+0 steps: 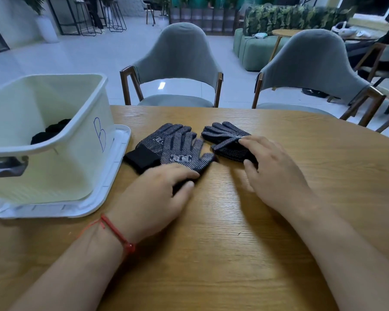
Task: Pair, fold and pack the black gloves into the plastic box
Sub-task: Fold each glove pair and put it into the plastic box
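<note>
At the far left the plastic box (81, 153) stands on a white lid (119, 153), a blue letter B drawn on its side wall. A dark bundle of gloves (52, 131) lies inside, low against the near wall.

Just right of the lid, two black dotted gloves overlap on the wooden table (211, 243). The rear glove (164, 133) has its plain cuff pointing toward the box. The front glove (184, 153) lies across it, fingers spread away from the person.

The left hand (153, 198) (a red cord (115, 230) is tied at its wrist) rests on the near end of the front glove and pinches the dark cuff between thumb and forefinger.

Close beside, with bare wood between, a folded glove (225, 140) lies doubled over, its fingers pointing up and left. The right hand (276, 171) holds it, fingers laid over the top layer and thumb against the near edge.

Beyond the table stand two grey chairs, one (177, 57) behind the gloves and one (312, 61) further right.
</note>
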